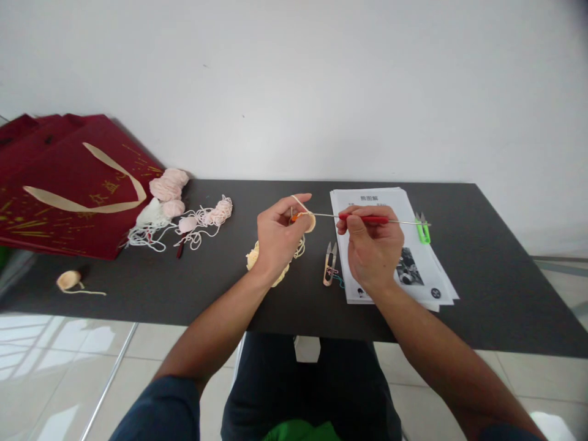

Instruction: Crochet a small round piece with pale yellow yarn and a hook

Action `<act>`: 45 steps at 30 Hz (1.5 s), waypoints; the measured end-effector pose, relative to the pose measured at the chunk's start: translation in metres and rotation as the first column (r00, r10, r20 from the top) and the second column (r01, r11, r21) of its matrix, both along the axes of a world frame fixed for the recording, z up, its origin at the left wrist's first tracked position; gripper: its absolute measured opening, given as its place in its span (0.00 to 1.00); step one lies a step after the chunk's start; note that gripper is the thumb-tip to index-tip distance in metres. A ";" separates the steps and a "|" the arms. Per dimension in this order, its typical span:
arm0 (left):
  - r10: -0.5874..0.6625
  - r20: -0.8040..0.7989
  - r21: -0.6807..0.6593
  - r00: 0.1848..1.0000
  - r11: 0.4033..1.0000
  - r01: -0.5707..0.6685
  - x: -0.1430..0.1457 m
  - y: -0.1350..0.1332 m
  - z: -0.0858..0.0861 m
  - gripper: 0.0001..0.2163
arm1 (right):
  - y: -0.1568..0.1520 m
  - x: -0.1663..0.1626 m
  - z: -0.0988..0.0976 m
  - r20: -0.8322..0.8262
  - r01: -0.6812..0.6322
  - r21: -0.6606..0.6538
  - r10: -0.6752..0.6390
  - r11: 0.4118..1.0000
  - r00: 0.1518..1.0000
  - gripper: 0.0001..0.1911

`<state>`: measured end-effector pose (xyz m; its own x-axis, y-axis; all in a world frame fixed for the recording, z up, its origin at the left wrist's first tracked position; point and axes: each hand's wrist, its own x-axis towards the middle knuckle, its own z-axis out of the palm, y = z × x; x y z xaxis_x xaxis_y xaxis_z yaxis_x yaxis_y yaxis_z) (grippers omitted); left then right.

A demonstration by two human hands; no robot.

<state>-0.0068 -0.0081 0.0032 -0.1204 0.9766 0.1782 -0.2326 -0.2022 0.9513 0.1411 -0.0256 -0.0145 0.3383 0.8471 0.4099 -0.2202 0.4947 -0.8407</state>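
Observation:
Pinched in my left hand [282, 236] is a small cream crochet piece [311, 223], with a strand of yarn looped over the index finger. A bit of orange shows between those fingers; what it is I cannot make out. My right hand [374, 245] is closed around the red grip of a crochet hook [367, 218]. The hook's thin metal shaft points left and its tip meets the crochet piece. Below my left hand and wrist lies a pale yellow yarn ball [252, 255], partly hidden by the arm.
Printed sheets [367, 288] lie under my right hand. Beige thread snips [329, 266] and green snips [423, 229] flank them. Pink and white yarn [168, 187] sits at the left beside a dark red bag [68, 184]. A small cream crocheted cup [68, 280] rests near the table's front left edge.

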 end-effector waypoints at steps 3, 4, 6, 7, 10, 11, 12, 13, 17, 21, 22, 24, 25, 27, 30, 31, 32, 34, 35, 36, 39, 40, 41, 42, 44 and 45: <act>0.010 -0.018 0.005 1.000 1.000 -0.010 0.000 0.001 -0.002 0.15 | -0.002 -0.002 0.001 0.035 0.029 0.050 -0.031 0.998 0.999 0.08; 0.016 -0.023 0.008 1.000 1.000 -0.016 0.000 0.001 -0.003 0.14 | -0.003 -0.003 0.003 0.047 0.041 0.062 -0.044 0.997 0.998 0.08; 0.042 -0.040 0.017 0.998 0.999 -0.041 0.001 0.000 -0.004 0.14 | -0.007 -0.005 0.004 0.091 0.073 0.072 -0.079 0.995 0.993 0.07; 0.059 -0.055 0.021 0.997 0.998 -0.058 0.001 0.000 -0.005 0.14 | -0.008 -0.006 0.005 0.120 0.092 0.075 -0.101 0.993 0.988 0.07; 0.131 -0.119 0.044 0.984 0.991 -0.127 0.002 0.000 -0.006 0.13 | -0.012 -0.008 0.002 0.216 0.150 0.107 -0.171 0.983 0.961 0.05; 0.158 -0.140 0.054 0.977 0.987 -0.152 0.002 0.000 -0.006 0.13 | -0.013 -0.008 0.001 0.256 0.156 0.135 -0.187 0.978 0.948 0.06; 0.181 -0.155 0.061 0.971 0.983 -0.173 0.002 0.000 -0.006 0.13 | -0.014 -0.008 -0.001 0.299 0.154 0.175 -0.202 0.972 0.932 0.08; 0.197 -0.159 0.063 0.967 0.980 -0.189 0.003 0.000 -0.007 0.13 | -0.014 -0.008 -0.002 0.345 0.143 0.223 -0.215 0.964 0.914 0.11; 0.185 -0.052 0.015 0.981 0.983 -0.184 0.003 0.003 -0.007 0.15 | -0.015 -0.006 -0.005 0.454 0.056 0.388 -0.244 0.920 0.857 0.22; 0.124 0.075 -0.062 0.989 0.991 -0.120 0.003 0.006 -0.006 0.15 | -0.013 -0.004 -0.006 0.484 0.009 0.386 -0.211 0.922 0.849 0.24; 0.108 0.102 -0.075 0.989 0.992 -0.101 0.003 0.006 -0.005 0.16 | -0.013 -0.004 -0.007 0.483 0.010 0.377 -0.206 0.926 0.851 0.24; 0.071 0.176 -0.102 0.982 0.993 -0.053 0.002 0.007 -0.003 0.16 | -0.012 -0.004 -0.009 0.482 0.013 0.360 -0.198 0.933 0.853 0.24; 0.048 0.224 -0.122 0.974 0.992 -0.020 0.002 0.007 -0.002 0.17 | -0.011 -0.004 -0.011 0.482 0.012 0.355 -0.194 0.935 0.854 0.24; -0.004 0.326 -0.169 0.945 0.984 0.062 0.001 0.008 0.001 0.18 | -0.010 -0.004 -0.014 0.485 0.008 0.353 -0.190 0.936 0.854 0.25; -0.067 0.447 -0.213 0.892 0.961 0.179 -0.001 0.010 0.004 0.19 | -0.009 -0.006 -0.018 0.484 0.016 0.374 -0.210 0.927 0.850 0.26; -0.082 0.474 -0.218 0.877 0.954 0.207 -0.002 0.010 0.005 0.19 | -0.009 -0.006 -0.018 0.487 0.019 0.381 -0.218 0.924 0.846 0.26; -0.095 0.493 -0.221 0.865 0.948 0.231 -0.002 0.010 0.006 0.19 | -0.009 -0.006 -0.018 0.491 0.017 0.383 -0.219 0.924 0.843 0.26; -0.121 0.508 -0.228 0.853 0.936 0.268 -0.004 0.011 0.007 0.19 | -0.010 -0.006 -0.017 0.487 0.003 0.375 -0.200 0.927 0.850 0.26; -0.131 0.504 -0.229 0.854 0.933 0.279 -0.004 0.011 0.007 0.19 | -0.010 -0.005 -0.015 0.478 -0.007 0.359 -0.177 0.933 0.860 0.25; -0.141 0.495 -0.227 0.858 0.932 0.284 -0.005 0.011 0.007 0.19 | -0.010 -0.005 -0.014 0.460 -0.019 0.330 -0.143 0.944 0.876 0.24; -0.168 0.446 -0.206 0.879 0.937 0.283 -0.006 0.011 0.007 0.20 | -0.007 -0.005 -0.009 0.316 -0.048 0.186 -0.014 0.981 0.949 0.16; -0.178 0.425 -0.198 0.887 0.938 0.283 -0.007 0.011 0.007 0.21 | -0.005 -0.004 -0.008 0.240 -0.062 0.136 0.028 0.989 0.970 0.13; -0.188 0.400 -0.193 0.897 0.939 0.283 -0.007 0.011 0.007 0.21 | -0.003 -0.004 -0.007 0.162 -0.085 0.097 0.069 0.992 0.984 0.10; -0.198 0.370 -0.193 0.908 0.939 0.283 -0.008 0.012 0.007 0.22 | 0.000 -0.003 -0.005 0.098 -0.116 0.068 0.109 0.991 0.989 0.08; -0.208 0.291 -0.197 0.934 0.942 0.271 -0.009 0.012 0.007 0.22 | 0.005 0.001 -0.003 0.030 -0.180 0.040 0.179 0.983 0.983 0.04; -0.207 0.245 -0.197 0.947 0.946 0.258 -0.009 0.011 0.007 0.21 | 0.007 0.003 -0.002 0.032 -0.194 0.034 0.193 0.980 0.981 0.04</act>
